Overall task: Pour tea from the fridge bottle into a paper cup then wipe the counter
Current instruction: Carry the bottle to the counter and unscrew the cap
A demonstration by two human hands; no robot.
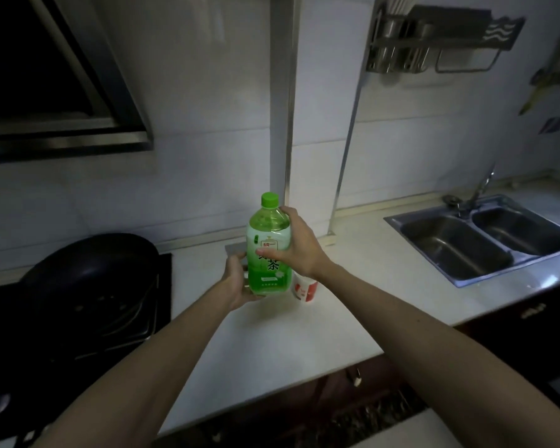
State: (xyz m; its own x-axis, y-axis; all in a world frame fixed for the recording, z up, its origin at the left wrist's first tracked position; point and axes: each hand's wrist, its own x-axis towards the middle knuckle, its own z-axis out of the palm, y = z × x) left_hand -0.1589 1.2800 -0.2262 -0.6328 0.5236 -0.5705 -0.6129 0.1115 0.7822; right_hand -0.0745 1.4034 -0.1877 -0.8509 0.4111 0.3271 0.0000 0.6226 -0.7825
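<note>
A large green tea bottle (267,234) with a green cap stands upright over the white counter (272,334), held in both hands. My left hand (236,282) cups its lower left side near the base. My right hand (299,247) grips the right side of its body, thumb across the label. The cap is on. Just behind the bottle's lower right, a red and white paper cup (306,287) stands on the counter, partly hidden by my right wrist.
A black wok (88,270) sits on the dark stove at the left. A double steel sink (485,237) with a tap lies at the right. A range hood hangs at upper left, and a utensil rack (434,40) is on the wall.
</note>
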